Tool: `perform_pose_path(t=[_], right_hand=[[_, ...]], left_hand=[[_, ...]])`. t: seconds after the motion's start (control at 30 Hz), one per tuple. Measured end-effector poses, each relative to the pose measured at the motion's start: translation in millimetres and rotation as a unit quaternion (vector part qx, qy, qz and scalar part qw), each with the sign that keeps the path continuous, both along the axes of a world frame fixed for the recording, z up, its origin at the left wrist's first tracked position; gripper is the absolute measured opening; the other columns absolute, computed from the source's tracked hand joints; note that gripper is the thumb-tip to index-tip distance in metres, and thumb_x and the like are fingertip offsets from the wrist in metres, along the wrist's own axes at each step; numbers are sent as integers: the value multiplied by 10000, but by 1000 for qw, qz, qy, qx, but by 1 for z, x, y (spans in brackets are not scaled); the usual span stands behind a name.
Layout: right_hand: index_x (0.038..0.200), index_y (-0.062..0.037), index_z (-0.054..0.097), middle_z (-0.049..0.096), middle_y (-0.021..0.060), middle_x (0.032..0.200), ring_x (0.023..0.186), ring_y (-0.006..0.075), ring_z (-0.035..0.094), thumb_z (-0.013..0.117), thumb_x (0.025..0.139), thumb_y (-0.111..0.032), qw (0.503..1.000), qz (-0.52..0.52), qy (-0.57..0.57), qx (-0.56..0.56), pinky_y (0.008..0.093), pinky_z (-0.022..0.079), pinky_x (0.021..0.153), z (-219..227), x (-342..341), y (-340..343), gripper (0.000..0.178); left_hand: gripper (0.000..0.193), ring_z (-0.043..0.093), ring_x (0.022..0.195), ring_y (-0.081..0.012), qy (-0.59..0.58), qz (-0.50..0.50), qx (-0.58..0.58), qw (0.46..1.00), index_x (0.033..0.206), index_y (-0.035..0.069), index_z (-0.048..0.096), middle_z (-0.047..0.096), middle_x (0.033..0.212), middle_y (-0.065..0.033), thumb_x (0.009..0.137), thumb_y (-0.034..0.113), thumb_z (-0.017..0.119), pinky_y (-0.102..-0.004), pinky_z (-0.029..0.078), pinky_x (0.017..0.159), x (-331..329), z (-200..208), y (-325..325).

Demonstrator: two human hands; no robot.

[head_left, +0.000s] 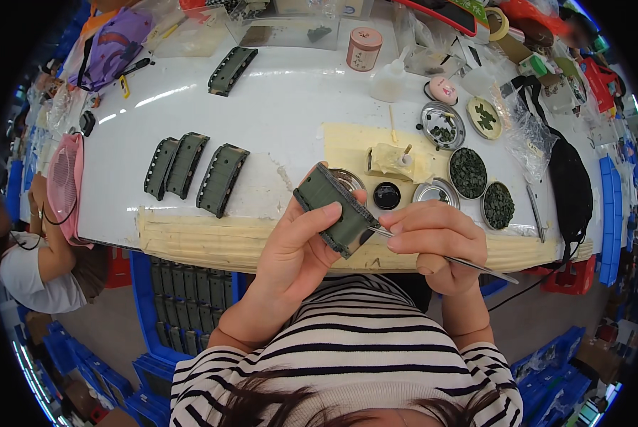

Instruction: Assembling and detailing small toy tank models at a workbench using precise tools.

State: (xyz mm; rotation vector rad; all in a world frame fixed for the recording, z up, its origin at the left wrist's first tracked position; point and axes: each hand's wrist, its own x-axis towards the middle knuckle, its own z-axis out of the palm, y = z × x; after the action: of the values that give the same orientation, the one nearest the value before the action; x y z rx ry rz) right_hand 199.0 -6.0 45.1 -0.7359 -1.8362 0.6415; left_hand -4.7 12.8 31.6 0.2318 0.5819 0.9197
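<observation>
My left hand (294, 245) grips a dark green, slightly curved plastic part (346, 226) with ridged edges, thumb on its face and fingers beneath. It is tilted above the table's near edge. In my right hand (443, 242) is a slim metal pair of tweezers (486, 269), its tip at the part's right end. Whether the tip pinches anything is too small to tell. Just beyond my hands are a small black-filled pot (386, 195) and a metal dish (435, 192). Round tins of small dark green pieces (468, 173) (498, 206) stand to the right.
Similar green parts (223, 179) lie on the white table (276, 99) to the left, one farther back (232, 71). A tape-wrapped block (397, 162) stands mid-table. Another metal tool (535, 213) lies right. Below, a blue crate (144, 299) holds several green parts. Another person (38, 274) sits left.
</observation>
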Motion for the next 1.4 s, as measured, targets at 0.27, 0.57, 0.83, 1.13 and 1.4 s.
perform_pose_path(t=[0.27,0.57,0.83,1.13,1.4], right_hand=[[998,-19,695,667,132,994,883,257,668,684,827,-227,1000,5,11,-18,327,541,753,1,2,0,270],[996,-19,683,663,144,982,894,259,671,726,758,-143,997,-60,-4,40,310,556,700,-5,-9,-7,271],[1007,-26,685,653,135,967,889,255,668,731,760,-137,996,-75,-13,42,302,557,688,-4,-10,-10,275],[1008,-24,692,656,145,989,870,250,662,701,812,-172,997,-72,-12,17,306,548,708,-4,-9,-10,246],[866,10,687,644,153,887,851,291,678,544,954,-304,1000,-23,18,5,339,545,721,-2,-5,1,356]], left_hand=[[441,593,1104,-200,-7,4,4,1000,1350,92,425,601,1184,-141,920,52,515,-318,508,928,2,-1,-1],[480,593,1105,-183,-8,6,-3,1000,1388,126,385,602,1191,-111,932,87,528,-290,524,897,1,0,-3],[462,589,1098,-185,4,22,-8,1000,1349,141,376,579,1223,-120,927,81,551,-332,509,916,5,2,-3],[466,569,1138,-195,18,37,16,999,1368,129,383,580,1223,-120,930,83,533,-341,485,961,7,2,-5],[475,572,1145,-193,-31,0,-35,999,1356,144,370,562,1240,-124,923,68,550,-344,506,933,2,-5,-2]])
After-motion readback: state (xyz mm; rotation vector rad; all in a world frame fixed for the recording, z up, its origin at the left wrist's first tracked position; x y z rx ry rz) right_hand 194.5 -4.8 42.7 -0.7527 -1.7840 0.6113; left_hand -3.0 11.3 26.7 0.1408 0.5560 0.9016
